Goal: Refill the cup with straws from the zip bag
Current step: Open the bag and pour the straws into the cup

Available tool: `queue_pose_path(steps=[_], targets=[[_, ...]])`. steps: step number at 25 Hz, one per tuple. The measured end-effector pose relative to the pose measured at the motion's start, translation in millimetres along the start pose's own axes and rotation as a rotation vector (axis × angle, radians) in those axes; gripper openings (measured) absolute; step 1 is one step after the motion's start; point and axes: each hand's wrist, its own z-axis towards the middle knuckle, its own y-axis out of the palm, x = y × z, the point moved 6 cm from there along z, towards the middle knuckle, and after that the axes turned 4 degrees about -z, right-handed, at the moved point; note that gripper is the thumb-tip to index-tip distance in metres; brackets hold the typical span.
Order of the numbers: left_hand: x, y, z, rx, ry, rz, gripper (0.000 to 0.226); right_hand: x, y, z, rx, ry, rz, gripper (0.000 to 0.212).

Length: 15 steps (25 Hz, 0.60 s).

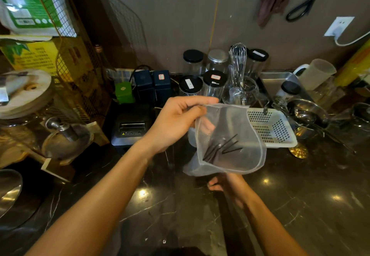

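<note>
Head view: zip bag (pixel 230 139), translucent, held above the dark counter (pixel 300 205); left hand (pixel 176 123) pinches its upper rim, right hand (pixel 230 183) beneath the bottom, grip hidden. Black straws (pixel 220 147) inside, lying diagonally, lower ends toward the right hand. Cup not identifiable.

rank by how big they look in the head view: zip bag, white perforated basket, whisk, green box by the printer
1. zip bag, though it is nearest the camera
2. white perforated basket
3. whisk
4. green box
</note>
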Motion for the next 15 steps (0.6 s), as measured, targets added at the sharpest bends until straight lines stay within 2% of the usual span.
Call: queue_pose_path(steps=[3,6,10,15], targets=[[8.8,-0.5,11.6,-0.061,-0.01,-0.085,0.034,-6.3,7.1,-3.5,-0.154,0.041,0.337,0.034],[10.0,-5.5,22.9,-0.071,-0.024,-0.115,0.036,-21.0,5.3,-2.4,-0.213,-0.008,0.424,0.034],[11.6,-18.5,42.2,-0.037,0.029,0.001,0.033,-46.2,-19.3,6.7,-0.092,-0.116,0.409,0.029],[-1.8,-40.5,65.1,0.157,0.075,0.198,0.024,-86.9,-69.8,18.6,0.057,-0.236,0.303,0.033]])
